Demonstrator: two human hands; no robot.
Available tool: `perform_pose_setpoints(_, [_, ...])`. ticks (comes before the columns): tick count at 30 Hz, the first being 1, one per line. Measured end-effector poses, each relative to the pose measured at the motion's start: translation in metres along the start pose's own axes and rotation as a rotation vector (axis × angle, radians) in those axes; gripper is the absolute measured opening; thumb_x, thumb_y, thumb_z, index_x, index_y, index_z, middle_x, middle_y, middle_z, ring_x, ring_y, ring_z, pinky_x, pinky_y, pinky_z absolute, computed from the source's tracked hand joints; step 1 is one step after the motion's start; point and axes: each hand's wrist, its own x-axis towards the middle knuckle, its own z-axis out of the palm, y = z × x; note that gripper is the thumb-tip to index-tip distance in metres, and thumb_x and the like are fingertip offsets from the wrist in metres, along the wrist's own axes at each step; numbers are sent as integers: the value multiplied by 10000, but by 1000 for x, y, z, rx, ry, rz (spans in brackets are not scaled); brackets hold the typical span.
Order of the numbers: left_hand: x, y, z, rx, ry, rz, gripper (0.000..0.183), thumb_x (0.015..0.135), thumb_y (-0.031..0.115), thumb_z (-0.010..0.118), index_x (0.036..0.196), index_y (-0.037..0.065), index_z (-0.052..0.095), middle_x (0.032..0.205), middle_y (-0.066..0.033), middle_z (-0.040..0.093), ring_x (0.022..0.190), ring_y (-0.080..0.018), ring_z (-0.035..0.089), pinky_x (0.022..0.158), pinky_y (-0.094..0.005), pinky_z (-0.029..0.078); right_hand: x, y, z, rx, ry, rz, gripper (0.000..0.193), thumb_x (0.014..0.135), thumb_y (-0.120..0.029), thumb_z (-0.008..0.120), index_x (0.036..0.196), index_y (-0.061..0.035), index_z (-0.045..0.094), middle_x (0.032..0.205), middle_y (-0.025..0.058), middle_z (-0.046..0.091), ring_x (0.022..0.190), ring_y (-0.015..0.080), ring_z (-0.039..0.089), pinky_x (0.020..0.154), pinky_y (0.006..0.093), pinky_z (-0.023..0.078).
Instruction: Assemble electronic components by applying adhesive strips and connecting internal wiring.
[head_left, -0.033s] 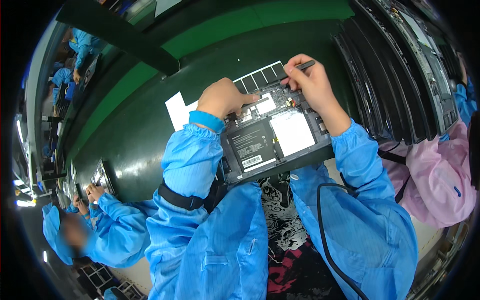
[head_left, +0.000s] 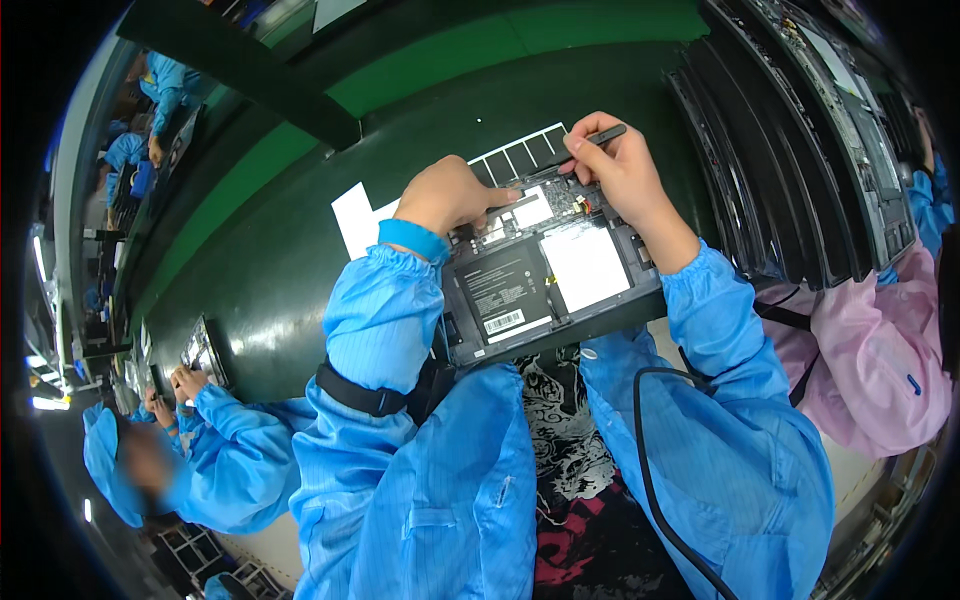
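Note:
An opened laptop base (head_left: 612, 296) lies in front of me, its inside facing up. A black battery (head_left: 495, 290) with a printed label fills its near left; a bright white rectangle (head_left: 585, 265) sits to the right of that. My left hand (head_left: 445, 195) is over the far left edge, one finger stretched across the circuit board, the others bent and partly hidden. What lies under them does not show. At the far edge, my right hand (head_left: 612, 165) is closed on slim black tweezers (head_left: 610, 133), whose tips point down-left at the board.
A white frame with slots (head_left: 515, 155) and a white sheet (head_left: 352, 222) lie beyond the laptop on the dark green bench. Upright laptop parts (head_left: 770, 150) stand in a row at right. Co-workers sit left and right; a black cable (head_left: 645, 470) hangs by my right arm.
My right hand with the tweezers has shifted very slightly to the left. My left hand and the laptop base look the same.

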Motion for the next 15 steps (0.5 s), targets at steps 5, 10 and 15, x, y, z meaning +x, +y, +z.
perform_pose_setpoints(5, [-12, 12, -3, 7, -11, -44, 567, 678, 617, 750, 607, 56, 715, 582, -61, 667, 600, -232, 662, 617, -357, 526, 1, 1, 2, 6, 13, 14, 108, 929, -94, 579, 857, -14, 568, 602, -4, 516, 544, 67, 507, 680, 278, 544])
perform_pose_setpoints(10, [-26, 16, -5, 102, 46, -42, 609, 712, 646, 709, 627, 42, 709, 610, -83, 675, 697, -265, 685, 684, -378, 538, 5, 15, 1, 126, -43, -31, 151, 927, -131, 601, 939, 16, 627, 629, 15, 536, 566, 77, 524, 665, 262, 527])
perform_pose_setpoints(15, [-109, -75, -4, -393, 587, 212, 333, 847, 339, 680, 818, 7, 686, 568, -173, 593, 585, -288, 641, 560, -382, 474, -7, -9, -8, 140, 43, 22, 248, 967, -191, 564, 971, 48, 629, 828, 172, 680, 616, 111, 597, 544, 207, 450])
